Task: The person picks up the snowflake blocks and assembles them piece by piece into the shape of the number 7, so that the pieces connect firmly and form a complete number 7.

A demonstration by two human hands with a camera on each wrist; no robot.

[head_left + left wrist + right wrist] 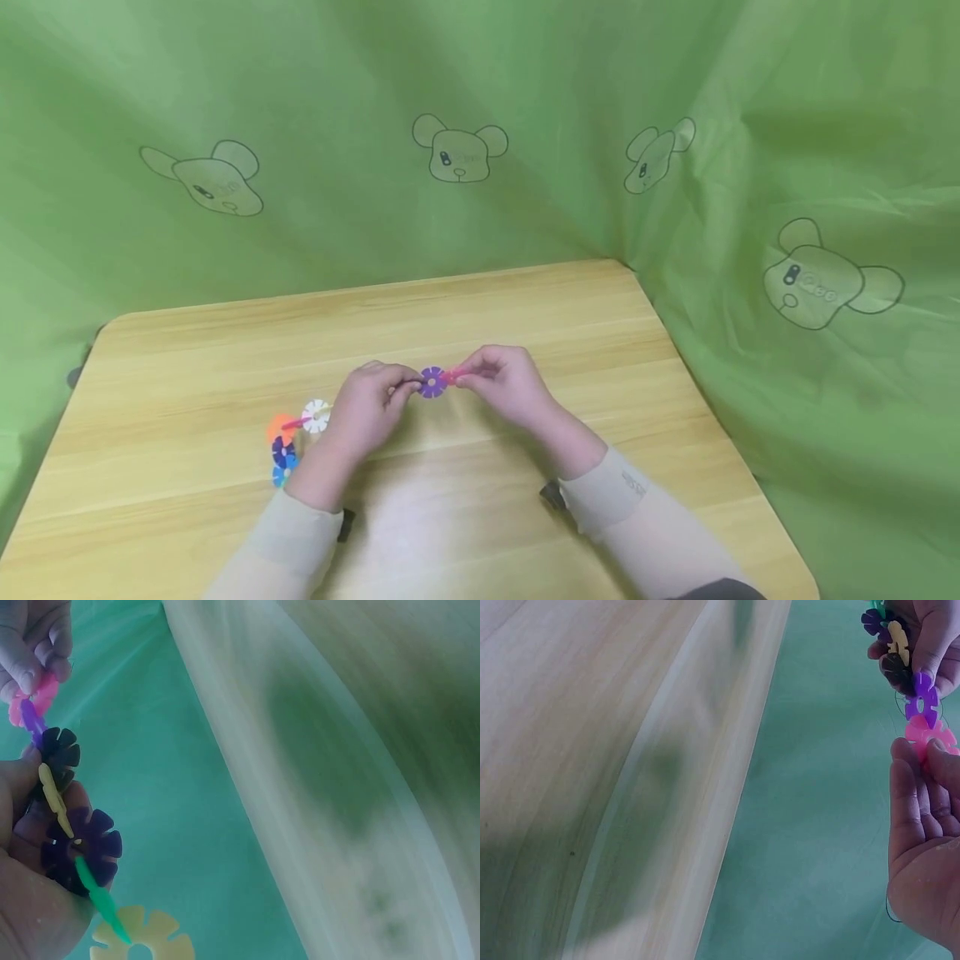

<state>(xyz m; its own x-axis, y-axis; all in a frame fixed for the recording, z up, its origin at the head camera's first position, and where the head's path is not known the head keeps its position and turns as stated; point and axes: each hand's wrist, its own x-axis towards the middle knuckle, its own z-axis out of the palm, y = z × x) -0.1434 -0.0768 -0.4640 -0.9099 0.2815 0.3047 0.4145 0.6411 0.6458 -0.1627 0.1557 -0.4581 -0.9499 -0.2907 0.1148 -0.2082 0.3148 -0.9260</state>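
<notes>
A chain of notched plastic snowflake discs runs between both hands. With thumb and fingers, my right hand (508,386) pinches a pink disc (926,733), which is slotted into a purple disc (432,382). My left hand (369,406) grips the black disc (64,754) on the purple one's other side. Past it in the left wrist view come a yellow disc (54,799), a dark purple disc (103,844) against the left fingers, a green disc (96,892) and a pale yellow disc (161,934).
Left of the left forearm, a white disc (309,416), an orange disc (279,428), a dark blue disc (282,452) and a blue disc (280,476) show above the wooden table (525,317). A green curtain (322,92) with bear faces surrounds the table's back and sides.
</notes>
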